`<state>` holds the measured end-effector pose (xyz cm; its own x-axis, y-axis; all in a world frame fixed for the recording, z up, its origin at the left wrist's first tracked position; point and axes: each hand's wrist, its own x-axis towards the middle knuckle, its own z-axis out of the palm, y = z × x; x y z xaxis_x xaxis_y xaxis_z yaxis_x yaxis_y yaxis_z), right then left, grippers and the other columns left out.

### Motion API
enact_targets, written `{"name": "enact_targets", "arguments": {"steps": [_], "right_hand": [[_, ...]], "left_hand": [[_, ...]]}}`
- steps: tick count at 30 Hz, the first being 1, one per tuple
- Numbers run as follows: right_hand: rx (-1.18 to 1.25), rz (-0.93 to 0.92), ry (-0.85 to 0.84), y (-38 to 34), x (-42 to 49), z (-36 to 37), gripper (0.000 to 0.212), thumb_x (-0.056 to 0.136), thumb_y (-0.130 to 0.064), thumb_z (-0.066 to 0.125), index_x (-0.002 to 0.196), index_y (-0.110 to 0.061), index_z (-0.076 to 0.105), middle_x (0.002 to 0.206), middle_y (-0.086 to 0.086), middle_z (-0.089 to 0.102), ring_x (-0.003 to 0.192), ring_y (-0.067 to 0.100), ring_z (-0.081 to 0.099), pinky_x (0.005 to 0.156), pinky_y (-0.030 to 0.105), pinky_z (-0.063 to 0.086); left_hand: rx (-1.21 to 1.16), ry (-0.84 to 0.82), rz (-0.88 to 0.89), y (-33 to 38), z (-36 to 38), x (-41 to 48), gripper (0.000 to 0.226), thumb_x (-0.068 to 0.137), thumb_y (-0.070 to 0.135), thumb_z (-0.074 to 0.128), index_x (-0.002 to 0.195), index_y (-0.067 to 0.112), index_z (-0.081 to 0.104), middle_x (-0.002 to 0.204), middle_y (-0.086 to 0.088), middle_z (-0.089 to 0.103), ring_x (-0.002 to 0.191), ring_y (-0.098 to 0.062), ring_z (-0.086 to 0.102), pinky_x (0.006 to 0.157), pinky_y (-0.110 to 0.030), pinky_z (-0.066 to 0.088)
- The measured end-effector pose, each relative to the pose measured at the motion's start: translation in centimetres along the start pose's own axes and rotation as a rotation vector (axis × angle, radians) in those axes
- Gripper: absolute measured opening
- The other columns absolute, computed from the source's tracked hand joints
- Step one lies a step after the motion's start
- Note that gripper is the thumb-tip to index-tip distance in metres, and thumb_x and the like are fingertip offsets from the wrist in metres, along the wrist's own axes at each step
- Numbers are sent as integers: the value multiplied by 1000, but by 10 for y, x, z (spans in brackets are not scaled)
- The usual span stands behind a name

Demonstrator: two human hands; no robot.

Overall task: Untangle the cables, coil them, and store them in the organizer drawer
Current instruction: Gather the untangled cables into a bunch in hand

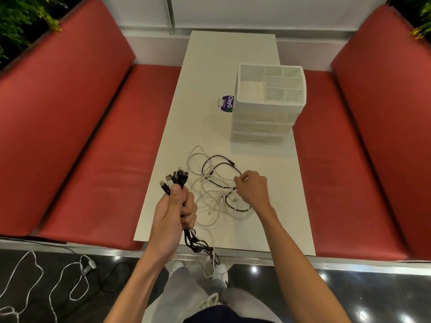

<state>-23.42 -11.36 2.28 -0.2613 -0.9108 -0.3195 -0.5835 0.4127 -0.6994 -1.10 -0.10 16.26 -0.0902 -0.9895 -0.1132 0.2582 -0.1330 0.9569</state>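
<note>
A tangle of white and black cables (215, 183) lies on the white table (210, 78) near its front edge. My left hand (173, 210) is shut on a bunch of cable ends (175, 179), plugs pointing up, with the cords trailing down past the table edge. My right hand (251, 186) rests over the right side of the tangle, fingers pinched on a cable strand. The white organizer (268, 106), with open top compartments and three shut drawers below, stands behind the tangle at the table's right side.
Red padded benches (93, 148) flank the table on both sides. A purple round label (227, 103) sits left of the organizer. More cables (58, 280) lie on the dark floor at lower left. Plants stand in the top corners.
</note>
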Motion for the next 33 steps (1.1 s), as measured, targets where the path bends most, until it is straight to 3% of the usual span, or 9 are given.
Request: {"name": "enact_targets", "arguments": {"steps": [4, 7, 12, 14, 17, 20, 25, 29, 33], "right_hand": [[-197, 116, -43, -3, 16, 29, 49, 101, -50, 65, 116, -3, 65, 121, 20, 65, 112, 40, 64, 92, 41, 52], [-258, 139, -104, 10, 15, 44, 42, 102, -32, 64, 131, -2, 57, 137, 22, 56, 124, 41, 61, 99, 42, 51], [-58, 76, 32, 14, 12, 28, 14, 95, -41, 70, 104, -30, 67, 111, 4, 75, 103, 28, 70, 89, 41, 59], [56, -39, 105, 2, 4, 5, 13, 96, -42, 76, 94, -32, 67, 94, -7, 79, 95, 21, 75, 85, 39, 59], [264, -224, 135, -32, -11, -39, 12, 99, -38, 77, 96, -30, 68, 80, -9, 81, 80, 13, 79, 85, 40, 61], [388, -381, 182, -76, -27, -85, 9, 101, -33, 76, 101, -28, 69, 82, -6, 82, 77, 16, 79, 81, 49, 64], [516, -599, 333, -141, -59, -156, 15, 102, -26, 77, 106, -12, 72, 87, 3, 80, 75, 27, 78, 69, 42, 65], [553, -675, 395, -170, -77, -191, 19, 99, -31, 81, 107, -14, 75, 91, 9, 78, 77, 27, 79, 66, 40, 65], [679, -700, 372, -187, -88, -212, 27, 97, -25, 84, 110, -5, 71, 94, 16, 75, 74, 26, 76, 63, 38, 64]], "left_hand": [[10, 14, 12, 1, -4, -3, 66, 94, 75, 55, 74, 19, 29, 67, 3, 21, 54, -14, 16, 47, -26, 18], [17, 28, 20, 3, -9, -6, 64, 96, 74, 54, 73, 20, 29, 67, 2, 19, 54, -15, 15, 48, -27, 17], [25, 73, 26, 5, -20, -9, 66, 95, 75, 55, 72, 20, 27, 68, -1, 17, 56, -16, 13, 50, -33, 13], [27, 83, 31, 6, -23, -8, 66, 95, 75, 55, 72, 20, 27, 68, 0, 18, 56, -16, 12, 50, -33, 12], [25, 83, 41, 7, -26, -7, 66, 95, 75, 54, 73, 19, 26, 68, 0, 18, 57, -16, 12, 51, -34, 11], [31, 72, 53, 9, -24, -4, 67, 95, 76, 54, 73, 18, 27, 68, 0, 18, 57, -17, 11, 51, -35, 12], [44, 61, 68, 9, -17, 0, 70, 98, 72, 50, 75, 10, 26, 68, -1, 19, 57, -17, 12, 51, -34, 12], [63, 66, 68, 7, -13, 1, 58, 101, 63, 44, 74, 15, 28, 68, -3, 18, 57, -18, 12, 51, -35, 11], [103, 100, 66, 8, -10, 1, 53, 106, 59, 41, 71, 21, 31, 68, -2, 20, 57, -18, 15, 51, -36, 12]]}}
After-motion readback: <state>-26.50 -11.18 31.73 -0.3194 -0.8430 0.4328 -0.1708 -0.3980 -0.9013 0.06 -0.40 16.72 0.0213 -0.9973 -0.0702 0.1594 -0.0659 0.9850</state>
